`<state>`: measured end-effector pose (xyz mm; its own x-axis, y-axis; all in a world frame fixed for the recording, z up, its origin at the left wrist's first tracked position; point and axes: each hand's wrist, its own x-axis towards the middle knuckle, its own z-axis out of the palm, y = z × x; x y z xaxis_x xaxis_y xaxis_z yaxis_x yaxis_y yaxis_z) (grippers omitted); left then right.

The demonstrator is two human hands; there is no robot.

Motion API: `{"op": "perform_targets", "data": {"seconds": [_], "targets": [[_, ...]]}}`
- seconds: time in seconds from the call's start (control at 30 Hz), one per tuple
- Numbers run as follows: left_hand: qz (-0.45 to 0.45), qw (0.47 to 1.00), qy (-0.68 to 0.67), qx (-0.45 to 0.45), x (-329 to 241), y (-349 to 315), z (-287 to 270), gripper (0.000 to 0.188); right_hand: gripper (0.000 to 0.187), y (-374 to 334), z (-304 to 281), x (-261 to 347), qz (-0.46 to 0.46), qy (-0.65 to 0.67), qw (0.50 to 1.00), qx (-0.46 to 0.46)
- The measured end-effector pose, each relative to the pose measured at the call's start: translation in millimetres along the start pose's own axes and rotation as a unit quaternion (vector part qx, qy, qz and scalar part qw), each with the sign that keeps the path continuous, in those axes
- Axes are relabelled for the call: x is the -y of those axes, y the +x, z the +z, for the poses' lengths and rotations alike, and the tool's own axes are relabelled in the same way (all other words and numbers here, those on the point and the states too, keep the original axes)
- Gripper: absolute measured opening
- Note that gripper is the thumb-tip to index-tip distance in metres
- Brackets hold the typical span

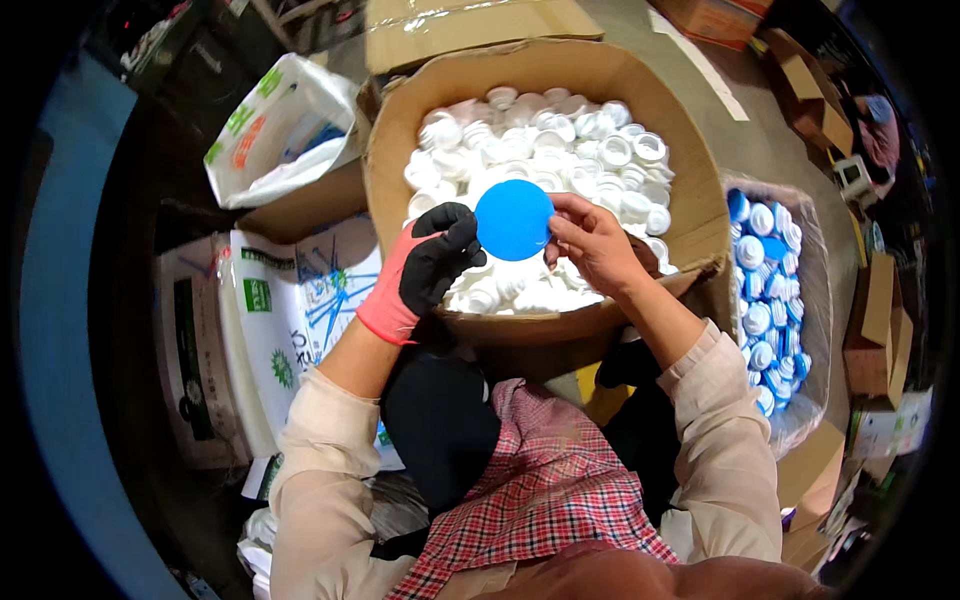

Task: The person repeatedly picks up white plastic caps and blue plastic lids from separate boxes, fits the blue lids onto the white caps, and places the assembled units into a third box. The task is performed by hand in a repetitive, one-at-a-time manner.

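A flat, round blue disc [514,220], which looks like a plastic lid, is held up between my two hands above a big cardboard box [700,200]. My left hand [430,260], in a pink glove with black fingers, pinches its left edge. Bare fingers of my right hand [590,238] close on the opposite edge. Below and behind the disc lies a heap of white plastic caps [615,150] that fills much of the box. The disc hides part of the heap.
To the right stands a plastic-lined box of blue and white caps [770,290]. At the left are a white plastic bag [285,135] and an open bag with thin blue plastic strips [335,290]. A person in pink [880,135] is at the far right, near cardboard boxes [880,330].
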<state>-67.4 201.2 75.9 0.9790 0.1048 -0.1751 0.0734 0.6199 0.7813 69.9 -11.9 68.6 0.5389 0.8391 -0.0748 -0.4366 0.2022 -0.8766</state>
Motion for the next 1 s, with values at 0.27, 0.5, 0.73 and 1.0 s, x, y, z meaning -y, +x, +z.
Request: {"op": "perform_targets", "data": {"seconds": [0.27,0.5,0.73,1.0], "targets": [[-0.055,0.957,-0.278,0.063,67.5,69.7,69.5,0.055,0.023,-35.3,-37.9,19.4,-0.325,-0.563,0.758,0.045],[-0.041,0.939,-0.331,0.084,60.1,83.2,76.0,0.058,0.034,-44.7,-160.1,16.2,0.114,-0.719,0.683,-0.057],[-0.06,0.946,-0.299,0.114,63.5,88.4,73.1,0.066,0.069,-18.5,-200.2,-21.2,0.317,-0.714,0.618,0.087],[-0.058,0.939,-0.325,0.1,56.3,88.1,68.2,0.063,0.029,2.8,-222.3,-26.9,0.347,-0.734,0.574,0.106]]}}
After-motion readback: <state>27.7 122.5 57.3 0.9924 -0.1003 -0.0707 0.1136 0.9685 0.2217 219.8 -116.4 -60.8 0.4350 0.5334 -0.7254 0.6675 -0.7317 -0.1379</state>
